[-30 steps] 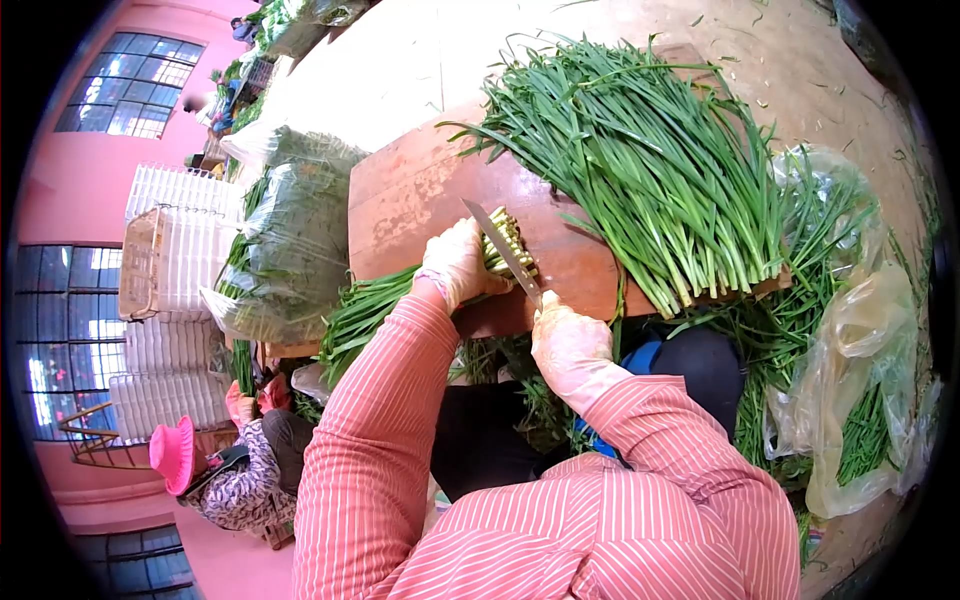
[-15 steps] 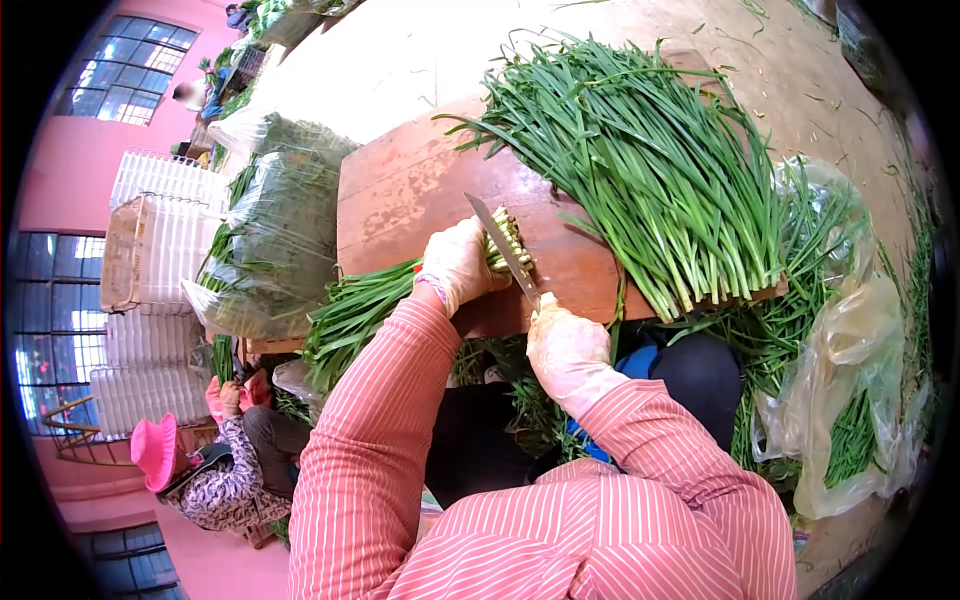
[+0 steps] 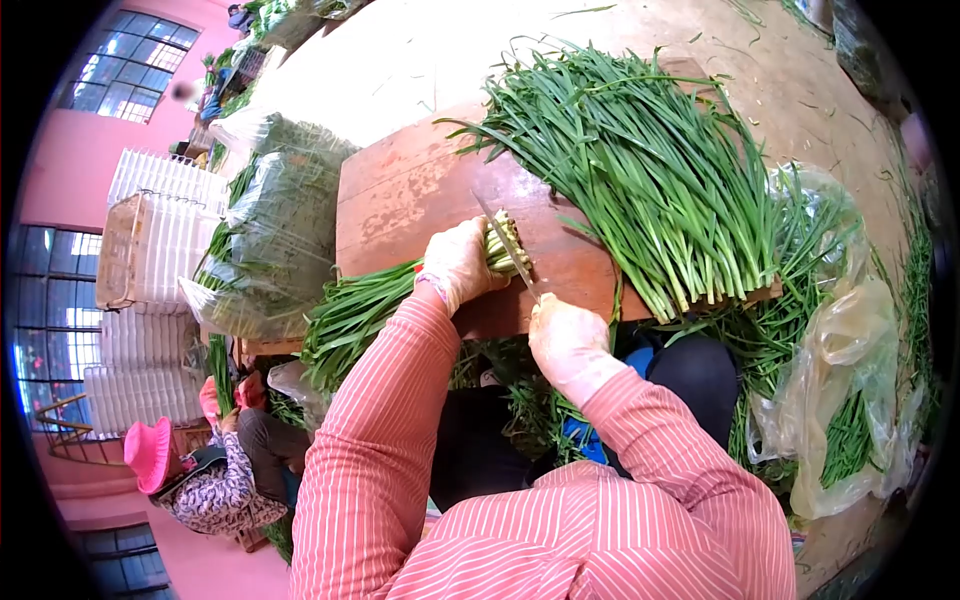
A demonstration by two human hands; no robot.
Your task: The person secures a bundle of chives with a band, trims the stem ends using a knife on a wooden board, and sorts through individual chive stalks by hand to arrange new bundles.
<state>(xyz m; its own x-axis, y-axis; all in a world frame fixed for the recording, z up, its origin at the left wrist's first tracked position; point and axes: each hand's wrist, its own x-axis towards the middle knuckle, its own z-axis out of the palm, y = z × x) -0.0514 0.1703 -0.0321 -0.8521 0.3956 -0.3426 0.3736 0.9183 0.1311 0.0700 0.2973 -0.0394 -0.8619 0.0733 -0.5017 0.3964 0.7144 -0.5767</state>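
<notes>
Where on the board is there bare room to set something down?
The widest bare patch is on the board, far left, between the wrapped bag, the left hand and the leafy pile. A smaller one lies between knife and pile. Crowded: the right side, and the near-left edge under the held bundle.

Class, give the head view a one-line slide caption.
Left hand grips a leafy green bundle while right hand holds a knife at its pale ends, over a wooden board.

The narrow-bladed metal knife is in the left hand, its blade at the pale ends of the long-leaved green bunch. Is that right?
Not quite: the head view shows the knife in the right hand; the left hand holds the green bunch. The rest is right.
</notes>
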